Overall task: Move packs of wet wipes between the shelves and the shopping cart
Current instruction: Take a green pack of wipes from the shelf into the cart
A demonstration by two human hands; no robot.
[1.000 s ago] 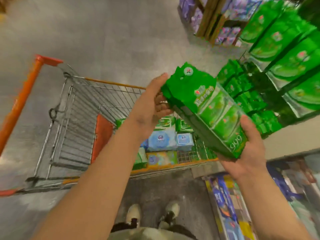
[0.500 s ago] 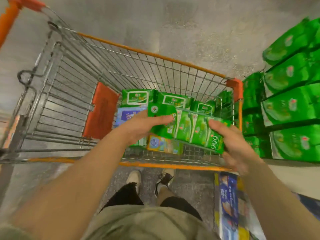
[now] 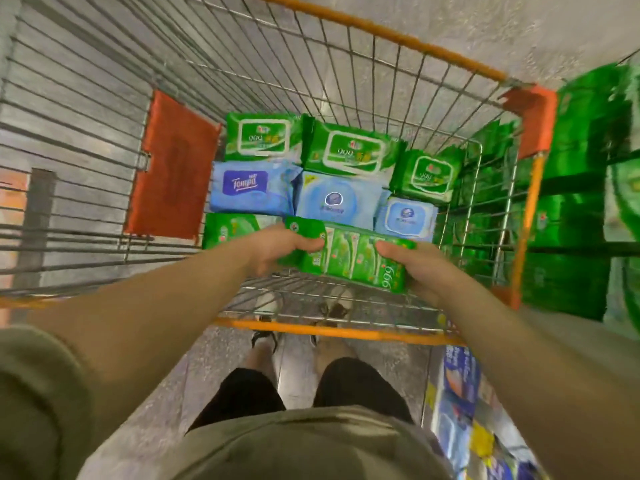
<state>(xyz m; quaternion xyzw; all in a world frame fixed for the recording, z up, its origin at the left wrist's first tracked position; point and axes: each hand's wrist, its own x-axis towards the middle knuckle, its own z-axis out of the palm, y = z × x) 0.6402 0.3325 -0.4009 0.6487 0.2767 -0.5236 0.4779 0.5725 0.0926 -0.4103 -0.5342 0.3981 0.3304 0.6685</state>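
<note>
Head view: counted seven wipe packs lying in the shopping cart (image 3: 398, 34) — four green, three blue. Gripped an eighth, the green multipack (image 3: 349, 258), low inside — left hand (image 3: 277, 249), right hand (image 3: 419, 268), fingers curled round its ends.

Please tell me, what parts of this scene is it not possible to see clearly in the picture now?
- Head view: the green pack at the cart's near left is mostly covered by the left hand.
- Whether the held multipack already rests on the cart floor: the right hand and the pack hide its underside.
- Green shelf packs at the right edge: blurred, print unreadable.
- Small print on the light blue packs: too small.
</note>
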